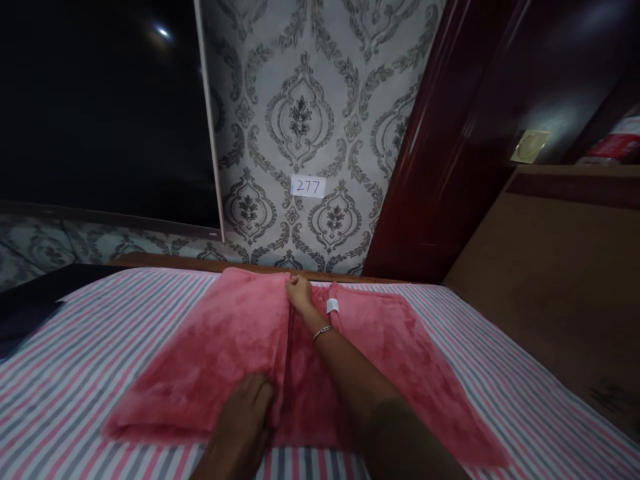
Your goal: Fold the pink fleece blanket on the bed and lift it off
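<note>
One pink blanket [310,380] lies partly folded across the striped cloth [65,340], its top by the cloth's far edge. Hands apart: the right hand [300,292] pinches the left flap's [225,327] far corner; the left hand [245,407] touches its near part, grip unclear. "277" marks a wall slip [308,186]; the blanket's white tag [333,305] is unreadable.
</note>
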`<state>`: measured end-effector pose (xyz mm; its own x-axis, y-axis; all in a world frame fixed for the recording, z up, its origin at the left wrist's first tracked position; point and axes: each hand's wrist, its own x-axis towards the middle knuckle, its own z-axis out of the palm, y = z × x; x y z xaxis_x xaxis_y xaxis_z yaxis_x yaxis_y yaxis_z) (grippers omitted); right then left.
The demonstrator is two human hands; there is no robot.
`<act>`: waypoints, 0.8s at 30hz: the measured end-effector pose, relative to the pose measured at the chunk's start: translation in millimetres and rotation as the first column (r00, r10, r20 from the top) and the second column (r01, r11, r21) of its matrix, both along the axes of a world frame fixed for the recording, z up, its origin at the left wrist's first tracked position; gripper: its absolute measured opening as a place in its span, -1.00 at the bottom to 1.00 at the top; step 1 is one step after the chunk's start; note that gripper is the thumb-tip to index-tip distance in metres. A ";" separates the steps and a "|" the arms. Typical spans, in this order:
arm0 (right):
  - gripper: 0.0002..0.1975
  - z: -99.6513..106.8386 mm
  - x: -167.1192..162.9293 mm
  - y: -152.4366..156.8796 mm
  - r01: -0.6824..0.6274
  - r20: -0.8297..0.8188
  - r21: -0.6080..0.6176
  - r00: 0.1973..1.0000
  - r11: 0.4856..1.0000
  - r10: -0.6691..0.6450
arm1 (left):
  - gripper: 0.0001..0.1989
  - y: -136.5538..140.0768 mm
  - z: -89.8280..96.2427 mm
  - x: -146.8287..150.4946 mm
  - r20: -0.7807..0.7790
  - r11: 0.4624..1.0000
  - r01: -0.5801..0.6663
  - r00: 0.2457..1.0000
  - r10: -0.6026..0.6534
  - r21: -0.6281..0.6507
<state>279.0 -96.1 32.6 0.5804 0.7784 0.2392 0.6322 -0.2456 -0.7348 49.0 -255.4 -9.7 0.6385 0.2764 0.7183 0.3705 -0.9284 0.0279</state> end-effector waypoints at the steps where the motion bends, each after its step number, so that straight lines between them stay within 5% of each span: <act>1: -0.86 0.9 4.0 -5.1 0.018 -0.006 -0.008 1.000 1.000 -0.018 | -0.60 -2.5 2.2 3.9 0.021 1.000 -0.001 1.000 0.001 0.016; 4: -0.86 1.2 17.2 -22.2 0.065 -0.033 -0.067 0.997 0.996 -0.067 | -0.61 -11.1 -0.4 20.8 0.021 1.000 0.004 1.000 -0.004 0.021; 8: -0.89 -2.4 27.1 -37.6 0.068 -0.052 -0.147 0.996 0.987 -0.077 | -0.64 -14.8 -34.4 40.5 0.055 0.997 -0.041 0.998 0.038 0.068; 12: -0.72 -2.2 23.4 -38.6 0.041 -0.068 -0.142 0.996 0.989 -0.051 | -0.58 -11.7 -61.7 41.3 0.029 0.998 -0.055 0.998 0.054 0.022; 24: -0.61 7.2 29.8 -46.9 0.042 -0.048 -0.114 0.998 0.993 -0.048 | -0.61 -23.8 -27.9 45.3 -0.032 0.999 0.012 0.999 -0.010 0.048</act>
<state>308.9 -143.0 39.9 0.6247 0.7715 0.1203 0.5811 -0.3564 -0.7316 94.2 -279.2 -37.6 0.6640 0.2350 0.7098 0.3601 -0.9325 -0.0282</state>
